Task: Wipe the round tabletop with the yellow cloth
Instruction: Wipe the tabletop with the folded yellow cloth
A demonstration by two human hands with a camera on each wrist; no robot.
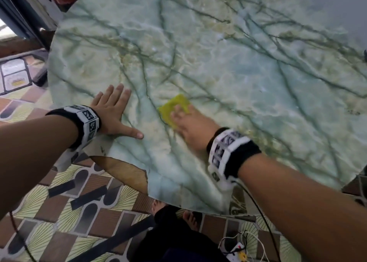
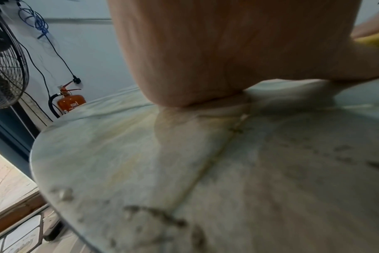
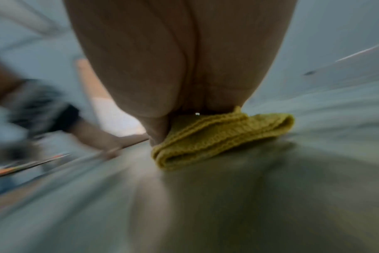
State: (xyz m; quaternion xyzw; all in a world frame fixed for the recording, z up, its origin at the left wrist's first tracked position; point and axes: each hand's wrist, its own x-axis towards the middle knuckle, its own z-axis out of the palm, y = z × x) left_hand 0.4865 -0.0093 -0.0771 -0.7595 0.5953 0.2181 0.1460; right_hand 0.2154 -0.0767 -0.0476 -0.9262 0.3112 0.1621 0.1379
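Observation:
A round tabletop (image 1: 218, 63) of pale green marble with dark veins fills the head view. A folded yellow cloth (image 1: 174, 107) lies on it near the front edge. My right hand (image 1: 186, 124) presses flat on the cloth, fingers straight and blurred. The right wrist view shows my right palm (image 3: 184, 68) bearing down on the folded yellow cloth (image 3: 216, 138). My left hand (image 1: 113, 112) lies flat on the marble to the cloth's left, fingers spread. In the left wrist view the left palm (image 2: 206, 59) rests on the tabletop (image 2: 184, 171).
The table's front rim (image 1: 178, 204) curves just ahead of my feet (image 1: 190, 220). Patterned floor tiles (image 1: 69, 202) lie below, with cables and a power strip (image 1: 238, 249) at lower right. An orange fire extinguisher (image 2: 70, 104) and a fan (image 2: 4, 68) stand past the far left edge.

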